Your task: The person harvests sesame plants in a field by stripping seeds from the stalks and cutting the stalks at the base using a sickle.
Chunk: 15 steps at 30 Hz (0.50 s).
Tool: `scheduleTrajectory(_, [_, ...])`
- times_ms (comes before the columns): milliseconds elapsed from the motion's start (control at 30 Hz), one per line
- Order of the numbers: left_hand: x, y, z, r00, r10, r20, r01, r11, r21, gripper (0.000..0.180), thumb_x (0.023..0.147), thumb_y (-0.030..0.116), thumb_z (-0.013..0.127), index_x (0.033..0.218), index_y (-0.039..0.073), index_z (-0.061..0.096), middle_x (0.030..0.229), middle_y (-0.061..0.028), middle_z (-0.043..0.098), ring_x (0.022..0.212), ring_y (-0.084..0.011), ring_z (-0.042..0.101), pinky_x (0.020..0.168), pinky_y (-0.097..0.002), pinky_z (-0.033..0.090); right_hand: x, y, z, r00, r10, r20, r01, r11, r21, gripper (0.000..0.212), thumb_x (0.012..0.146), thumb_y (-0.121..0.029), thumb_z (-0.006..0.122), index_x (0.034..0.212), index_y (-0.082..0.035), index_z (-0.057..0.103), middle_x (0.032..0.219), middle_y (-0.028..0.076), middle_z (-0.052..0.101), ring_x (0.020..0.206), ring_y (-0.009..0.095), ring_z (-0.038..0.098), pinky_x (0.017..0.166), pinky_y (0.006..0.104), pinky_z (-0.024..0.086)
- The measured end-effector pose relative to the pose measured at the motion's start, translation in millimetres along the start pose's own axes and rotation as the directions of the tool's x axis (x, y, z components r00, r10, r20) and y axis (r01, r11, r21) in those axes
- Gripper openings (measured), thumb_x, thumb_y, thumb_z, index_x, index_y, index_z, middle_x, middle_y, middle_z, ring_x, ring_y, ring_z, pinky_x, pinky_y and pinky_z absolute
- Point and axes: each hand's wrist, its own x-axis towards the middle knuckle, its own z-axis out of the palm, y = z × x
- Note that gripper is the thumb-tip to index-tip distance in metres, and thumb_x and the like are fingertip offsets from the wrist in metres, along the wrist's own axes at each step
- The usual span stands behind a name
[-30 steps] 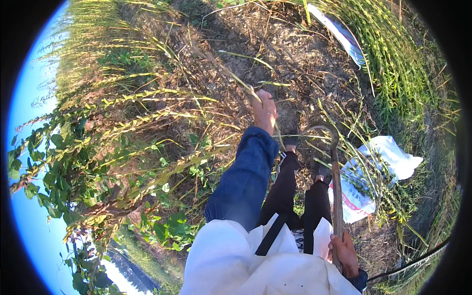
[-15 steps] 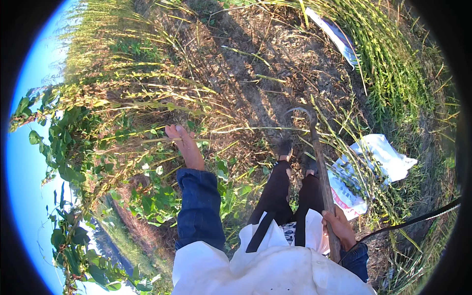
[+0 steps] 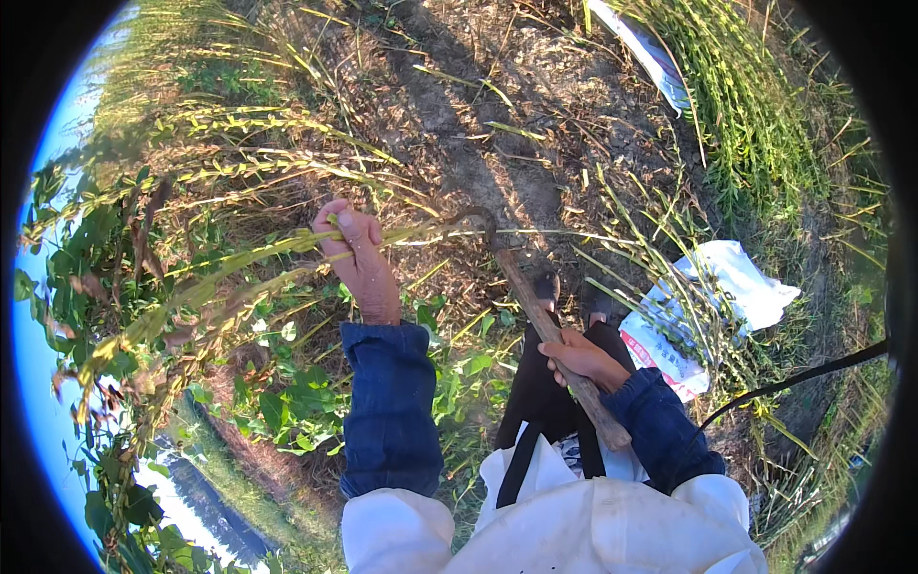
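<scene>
My left hand (image 3: 363, 258) is closed round a few yellow-green plant stalks (image 3: 258, 251), which run from the leafy growth at the left across the fist. In my right hand (image 3: 585, 360) is the wooden handle of a sickle (image 3: 521, 282). Its dark curved blade (image 3: 469, 216) lies at the stalks, a short way right of my left fist; whether the edge touches them I cannot tell. The handle slants from the blade down to its butt near my waist.
Standing stalks (image 3: 287, 120) and a leafy vine (image 3: 105, 258) fill the left. Cut stalks lie on a white printed sack (image 3: 732, 282) at the right. Another white sack (image 3: 645, 53) sits beside a green plant heap (image 3: 755, 115). A black strap (image 3: 794, 378) crosses the lower right.
My left hand has gone from spread fingers to a closed grip on the stalks. My right hand has brought the sickle up and left, its blade now close to them.
</scene>
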Motion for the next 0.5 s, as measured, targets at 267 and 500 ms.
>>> scheduleTrajectory(267, [20,-12,-26,0.981,-0.196,0.007,0.195,0.968,-0.161,0.034,0.099,0.037,0.042,0.08,0.009,0.039,0.057,0.0044,0.026,0.049,-0.0049,0.024,0.044,-0.0227,0.023,-12,32,6,0.983,0.181,-0.009,-0.181,0.983,-0.013,0.024,0.09,-0.024,0.055,0.093,-0.003,0.045,0.07,0.003,0.052,0.051,0.012,0.053,0.043,0.0257,0.046])
scheduleTrajectory(500, [27,45,13,0.957,-0.053,0.287,0.126,0.961,-0.244,0.031,0.098,0.034,0.044,0.08,0.009,0.038,0.058,0.0046,0.027,0.048,-0.004,0.024,0.043,-0.0215,0.02,-249,86,4,0.944,0.224,-0.244,-0.136,0.934,0.33,0.02,0.088,-0.019,0.057,0.093,-0.004,0.046,0.067,0.002,0.051,0.047,0.011,0.05,0.041,0.0265,0.042])
